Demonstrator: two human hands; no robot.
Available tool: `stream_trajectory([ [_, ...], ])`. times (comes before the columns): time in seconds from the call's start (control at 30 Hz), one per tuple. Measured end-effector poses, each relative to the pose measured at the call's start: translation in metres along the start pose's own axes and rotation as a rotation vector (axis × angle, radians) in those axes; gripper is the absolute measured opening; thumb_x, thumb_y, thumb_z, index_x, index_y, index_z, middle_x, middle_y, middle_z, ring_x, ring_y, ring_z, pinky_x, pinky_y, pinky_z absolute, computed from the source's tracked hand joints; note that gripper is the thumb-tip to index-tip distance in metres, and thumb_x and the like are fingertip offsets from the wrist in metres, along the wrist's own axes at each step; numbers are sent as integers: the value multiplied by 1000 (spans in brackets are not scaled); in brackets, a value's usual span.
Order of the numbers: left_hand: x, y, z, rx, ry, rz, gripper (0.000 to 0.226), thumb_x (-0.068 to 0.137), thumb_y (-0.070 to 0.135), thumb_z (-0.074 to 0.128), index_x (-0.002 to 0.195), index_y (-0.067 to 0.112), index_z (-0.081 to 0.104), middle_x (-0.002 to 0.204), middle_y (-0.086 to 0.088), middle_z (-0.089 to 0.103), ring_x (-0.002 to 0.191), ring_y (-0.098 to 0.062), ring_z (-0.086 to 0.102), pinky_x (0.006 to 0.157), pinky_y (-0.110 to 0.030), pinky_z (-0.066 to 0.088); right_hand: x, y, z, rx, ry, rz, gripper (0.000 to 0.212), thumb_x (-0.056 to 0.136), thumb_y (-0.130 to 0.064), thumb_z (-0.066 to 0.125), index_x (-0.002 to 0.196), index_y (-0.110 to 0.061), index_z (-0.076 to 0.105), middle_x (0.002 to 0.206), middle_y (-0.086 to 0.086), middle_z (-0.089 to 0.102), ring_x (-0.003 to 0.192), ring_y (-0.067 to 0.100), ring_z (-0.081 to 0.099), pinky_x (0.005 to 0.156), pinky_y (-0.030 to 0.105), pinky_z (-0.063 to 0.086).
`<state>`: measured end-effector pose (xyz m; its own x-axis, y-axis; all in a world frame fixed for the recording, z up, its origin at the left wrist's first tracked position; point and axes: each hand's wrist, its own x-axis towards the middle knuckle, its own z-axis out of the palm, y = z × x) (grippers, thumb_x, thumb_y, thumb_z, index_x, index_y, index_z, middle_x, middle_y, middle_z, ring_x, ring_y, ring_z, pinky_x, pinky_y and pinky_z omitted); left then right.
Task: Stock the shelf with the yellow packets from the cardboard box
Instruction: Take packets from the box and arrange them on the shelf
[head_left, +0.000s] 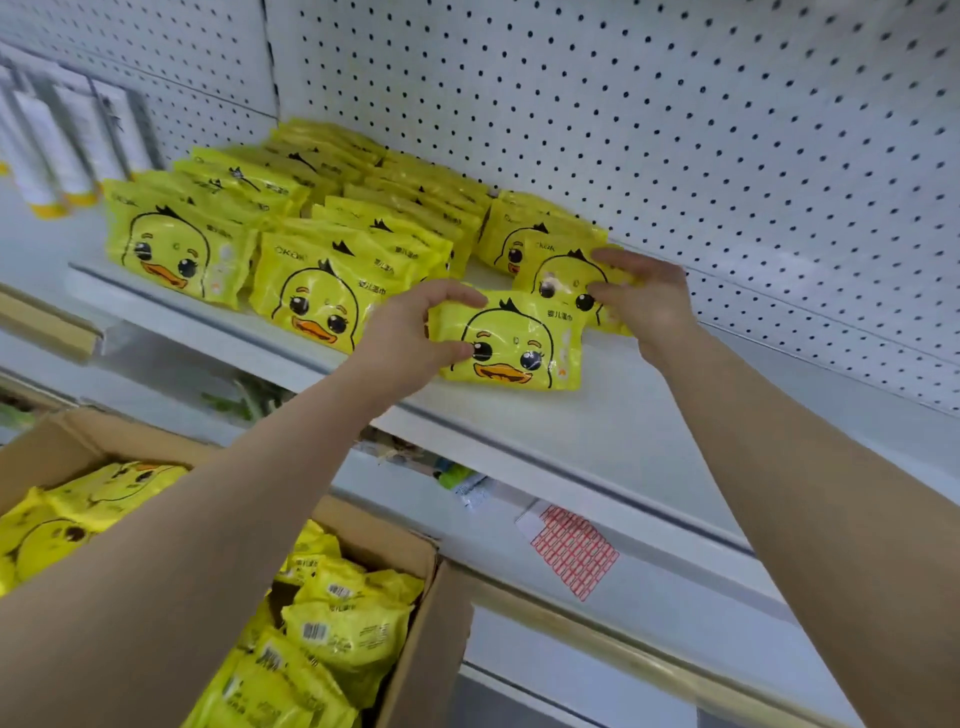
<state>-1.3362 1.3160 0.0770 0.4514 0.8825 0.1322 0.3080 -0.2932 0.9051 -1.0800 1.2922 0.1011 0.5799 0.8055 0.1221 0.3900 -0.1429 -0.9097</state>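
Observation:
Yellow packets printed with a duck face stand in rows on the white shelf (519, 431). My left hand (415, 332) grips the left edge of the front yellow packet (511, 340), which stands near the shelf's front lip. My right hand (644, 301) holds the second yellow packet (563, 275) just behind it, fingers curled over its right side. Two longer rows of packets (322, 228) fill the shelf to the left. The open cardboard box (415, 649) at the lower left holds several more yellow packets (337, 629).
A white pegboard wall (675, 130) backs the shelf. White bottles with yellow bases (47, 150) stand at the far left. A red-and-white label sheet (574, 551) lies on the lower shelf, beside a small green item (457, 475). Bare shelf extends to the right of the packets.

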Motion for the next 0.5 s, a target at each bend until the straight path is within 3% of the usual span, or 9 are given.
stream_trajectory([
  [0.03, 7, -2, 5, 6, 1, -3, 45, 77, 11, 77, 107, 42, 64, 87, 18, 46, 76, -18, 54, 66, -25, 46, 12, -1, 3, -11, -10, -14, 42, 77, -6, 73, 112, -29, 71, 106, -6, 63, 70, 14, 56, 67, 25, 53],
  [0.07, 14, -4, 10, 17, 4, -5, 47, 77, 11, 77, 107, 44, 63, 105, 4, 62, 85, -16, 56, 75, -27, 49, 24, -2, 7, -29, -31, -36, 43, 78, -6, 73, 113, -31, 70, 111, -8, 62, 73, 13, 58, 74, 29, 55],
  [0.1, 20, -4, 15, 34, 3, -4, 47, 78, 11, 77, 109, 44, 63, 115, 10, 60, 97, -16, 56, 84, -28, 48, 32, -3, 10, -52, -75, -67, 44, 79, -6, 72, 115, -32, 69, 114, -10, 61, 74, 10, 59, 77, 30, 55],
  [0.13, 26, -5, 20, 60, 1, 8, 47, 78, 10, 76, 111, 42, 63, 120, 12, 58, 102, -16, 54, 87, -26, 45, 41, -4, 14, -86, -139, -102, 46, 81, -5, 70, 118, -31, 67, 117, -10, 59, 74, 6, 59, 76, 27, 55],
  [0.23, 39, -5, 32, 124, 24, 54, 47, 80, 9, 74, 112, 41, 63, 120, 8, 61, 99, -16, 52, 72, -17, 41, 58, -1, 18, -317, -301, -202, 41, 85, -3, 66, 118, -27, 68, 118, -10, 60, 85, 4, 58, 75, 16, 44],
  [0.3, 47, -5, 38, 141, 35, 65, 48, 79, 7, 74, 113, 40, 63, 127, 0, 58, 109, -16, 50, 87, -26, 46, 66, 5, 17, -462, -302, -253, 37, 85, -2, 66, 113, -24, 71, 103, -18, 57, 101, 10, 51, 84, 20, 37],
  [0.37, 57, -7, 42, 170, 50, 75, 51, 77, 7, 75, 111, 43, 63, 140, 0, 46, 128, -16, 44, 105, -36, 39, 73, 13, 15, -459, -290, -279, 35, 85, -2, 66, 110, -24, 73, 104, -14, 59, 108, 13, 52, 90, 25, 39],
  [0.43, 66, -10, 46, 207, 70, 90, 53, 77, 5, 75, 110, 44, 63, 145, 0, 40, 134, -16, 39, 108, -35, 36, 80, 20, 12, -365, -293, -279, 35, 87, -2, 62, 110, -27, 72, 111, -6, 62, 108, 15, 57, 94, 31, 45],
  [0.5, 76, -13, 52, 257, 100, 87, 51, 78, 5, 73, 114, 41, 63, 144, -4, 41, 135, -17, 38, 108, -31, 35, 85, 25, 10, -261, -299, -236, 35, 91, -3, 58, 113, -27, 70, 115, -1, 64, 93, 14, 60, 84, 25, 49],
])
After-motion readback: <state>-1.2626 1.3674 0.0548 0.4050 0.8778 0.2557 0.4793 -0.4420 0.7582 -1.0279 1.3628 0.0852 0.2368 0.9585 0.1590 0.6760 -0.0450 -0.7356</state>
